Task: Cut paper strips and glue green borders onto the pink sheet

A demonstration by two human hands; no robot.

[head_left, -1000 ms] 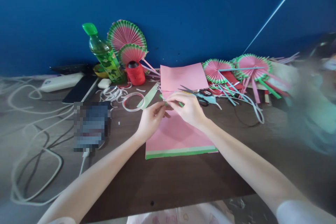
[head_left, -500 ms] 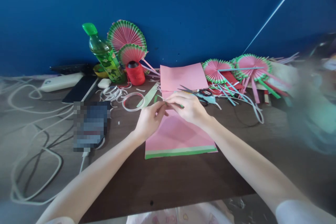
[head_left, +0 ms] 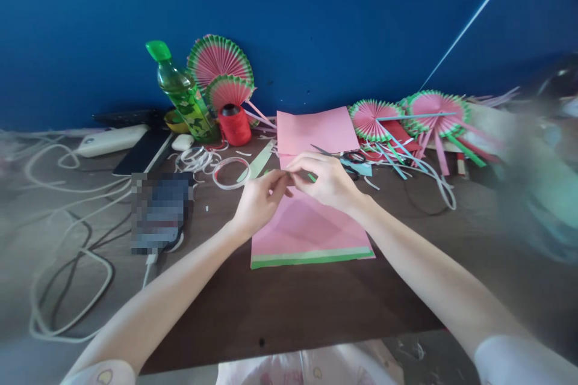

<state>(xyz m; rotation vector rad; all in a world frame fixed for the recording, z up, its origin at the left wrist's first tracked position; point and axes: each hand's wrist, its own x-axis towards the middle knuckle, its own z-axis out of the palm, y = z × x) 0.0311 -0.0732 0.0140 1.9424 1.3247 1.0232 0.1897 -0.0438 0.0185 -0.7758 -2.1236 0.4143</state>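
Note:
Above a pink paper sheet (head_left: 311, 225) with pale and bright green bands along its near edge, my two hands meet at the fingertips. Between them is a thin green strip (head_left: 312, 178), probably paper, mostly covered by fingers. My left hand (head_left: 258, 203) is closed in a pinch at its left end. Thumb and fingers of my right hand (head_left: 326, 179) also pinch it, with a bit of green showing below the index finger. Just behind the right hand lie scissors (head_left: 353, 157), partly covered. A roll of clear tape (head_left: 230, 172) rests left of my left hand.
Pleated pink-and-green paper fans (head_left: 220, 63) lean on the blue wall, beside a green bottle (head_left: 187, 99) and a red thread spool (head_left: 235, 125). More fans (head_left: 376, 119) lie back right. A phone (head_left: 165, 213) and white cables (head_left: 108, 277) occupy the left.
The left fingertips have come against the right ones. A green piece that stuck up beyond my left hand no longer shows there. The view has shifted slightly.

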